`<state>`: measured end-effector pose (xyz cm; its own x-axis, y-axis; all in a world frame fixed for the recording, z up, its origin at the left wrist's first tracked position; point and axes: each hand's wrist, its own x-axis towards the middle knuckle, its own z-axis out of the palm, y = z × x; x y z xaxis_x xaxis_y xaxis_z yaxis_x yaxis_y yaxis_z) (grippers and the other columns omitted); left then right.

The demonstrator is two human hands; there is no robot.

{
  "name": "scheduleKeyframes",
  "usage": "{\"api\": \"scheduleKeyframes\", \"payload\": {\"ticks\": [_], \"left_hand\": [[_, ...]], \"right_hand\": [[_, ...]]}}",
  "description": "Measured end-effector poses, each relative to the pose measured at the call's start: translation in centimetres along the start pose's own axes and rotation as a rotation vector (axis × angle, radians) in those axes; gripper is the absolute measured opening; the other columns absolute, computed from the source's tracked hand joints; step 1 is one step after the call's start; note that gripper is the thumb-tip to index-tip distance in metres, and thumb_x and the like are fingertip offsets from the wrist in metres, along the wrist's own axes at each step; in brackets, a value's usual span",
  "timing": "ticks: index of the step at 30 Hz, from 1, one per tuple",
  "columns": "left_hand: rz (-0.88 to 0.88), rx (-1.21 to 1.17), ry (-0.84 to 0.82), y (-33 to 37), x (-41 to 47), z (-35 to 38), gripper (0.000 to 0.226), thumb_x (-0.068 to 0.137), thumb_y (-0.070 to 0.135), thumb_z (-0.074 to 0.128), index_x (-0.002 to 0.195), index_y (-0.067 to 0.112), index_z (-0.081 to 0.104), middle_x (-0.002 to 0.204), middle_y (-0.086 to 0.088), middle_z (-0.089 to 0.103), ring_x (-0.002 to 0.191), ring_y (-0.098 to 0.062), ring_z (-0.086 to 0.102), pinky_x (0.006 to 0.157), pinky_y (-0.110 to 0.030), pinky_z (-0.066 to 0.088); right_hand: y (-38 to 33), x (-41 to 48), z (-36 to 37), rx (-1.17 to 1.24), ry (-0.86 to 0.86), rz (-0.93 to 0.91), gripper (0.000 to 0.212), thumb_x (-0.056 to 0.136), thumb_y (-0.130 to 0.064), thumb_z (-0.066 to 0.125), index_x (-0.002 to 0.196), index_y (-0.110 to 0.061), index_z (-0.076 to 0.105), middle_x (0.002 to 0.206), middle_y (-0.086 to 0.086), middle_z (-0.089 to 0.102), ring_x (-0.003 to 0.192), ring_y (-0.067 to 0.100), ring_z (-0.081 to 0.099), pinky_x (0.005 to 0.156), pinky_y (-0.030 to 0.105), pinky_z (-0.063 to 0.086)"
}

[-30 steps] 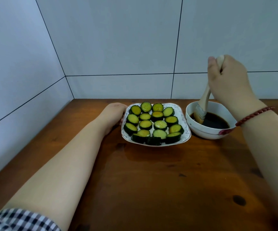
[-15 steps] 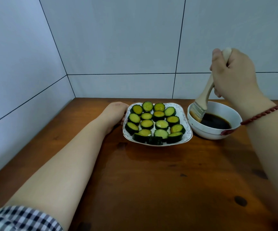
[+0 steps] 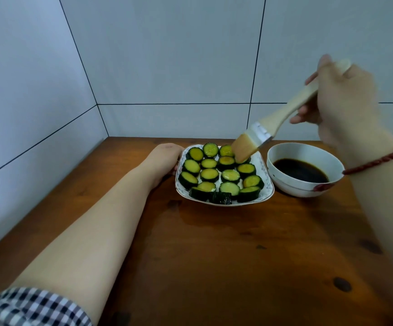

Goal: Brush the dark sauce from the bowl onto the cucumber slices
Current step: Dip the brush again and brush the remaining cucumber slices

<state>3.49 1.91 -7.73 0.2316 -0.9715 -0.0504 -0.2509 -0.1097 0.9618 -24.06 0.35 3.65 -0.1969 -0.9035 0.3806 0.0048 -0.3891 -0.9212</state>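
on the wooden table, one plate holds about sixteen cucumber slices. one bowl of dark sauce sits just right of the plate. right hand clamps one brush over the plate's far slices; left hand touches the plate's left rim, its grip hidden.

Setting: home kitchen corner. Evidence: large pale glossy wall tiles with thin dark grout lines meet at a corner behind a brown varnished knotty wooden surface. On it, a white square patterned-rim ceramic plate of food beside a white round ceramic bowl of dark sauce.
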Motion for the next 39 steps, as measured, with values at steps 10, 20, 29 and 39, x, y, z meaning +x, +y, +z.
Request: {"api": "scheduleKeyframes", "payload": {"ticks": [10,20,29,39], "left_hand": [[0.007,0.005,0.002,0.0,0.1,-0.1,0.020,0.081,0.002,0.044,0.085,0.009,0.062,0.040,0.003,0.039,0.035,-0.010,0.032,0.035,-0.015,0.030],[0.000,-0.024,-0.003,-0.4,0.5,-0.2,0.012,0.081,0.004,0.046,0.077,0.008,0.057,0.041,0.003,0.039,0.035,-0.010,0.031,0.035,-0.015,0.030],[0.015,-0.008,-0.010,-0.5,0.6,-0.3,0.019,0.080,0.006,0.045,0.084,0.010,0.064,0.042,0.003,0.041,0.036,-0.010,0.034,0.036,-0.016,0.032],[-0.003,-0.028,-0.008,-0.4,0.4,-0.1,0.016,0.078,0.004,0.046,0.083,0.009,0.061,0.042,0.003,0.041,0.037,-0.011,0.034,0.037,-0.017,0.033]], "right_hand": [[2.9,-3.5,3.7,0.074,-0.319,0.273,0.031,0.105,-0.027,0.050,0.086,-0.002,0.053,0.062,0.013,0.052,0.039,0.016,0.059,0.046,0.032,0.058],[3.8,-2.7,3.2,-0.064,-0.276,0.188,0.032,0.103,-0.026,0.051,0.080,-0.004,0.055,0.044,0.004,0.059,0.041,0.018,0.064,0.047,0.034,0.058],[4.1,-3.5,3.7,0.042,-0.326,0.285,0.032,0.105,-0.026,0.050,0.084,-0.002,0.053,0.047,0.006,0.059,0.040,0.017,0.062,0.046,0.032,0.058],[4.1,-1.8,2.5,-0.064,-0.229,0.188,0.031,0.102,-0.025,0.050,0.080,-0.005,0.054,0.040,0.003,0.055,0.038,0.018,0.059,0.045,0.034,0.057]]}}
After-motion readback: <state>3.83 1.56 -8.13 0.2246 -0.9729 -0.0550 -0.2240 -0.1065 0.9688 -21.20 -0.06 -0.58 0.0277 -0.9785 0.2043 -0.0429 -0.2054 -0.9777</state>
